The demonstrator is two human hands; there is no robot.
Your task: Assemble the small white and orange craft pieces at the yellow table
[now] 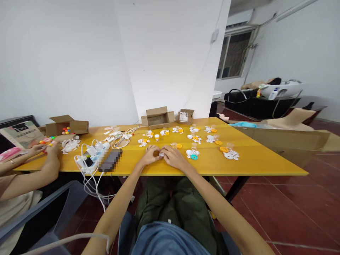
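Observation:
Near the front edge of the yellow table, my left hand [150,156] and my right hand [172,156] meet. Both are closed, fingertips together around a small white piece [161,154], too small to name. Just beyond my right hand lie an orange ring-shaped part [179,146] and a clear cup. A small white and orange assembled piece [157,137] stands upright past my fingers. To the right is a group of white discs with a teal ring [194,157]. Farther right, an orange ring [223,149] lies beside a heap of white pieces [231,155].
Small part groups dot the yellow table [255,159]. Two cardboard boxes, one open [157,118] and one smaller [186,117], stand at the wall. On the left are a power strip [92,159] with cables, a blurred dark object [109,160], and another person's arms [34,173].

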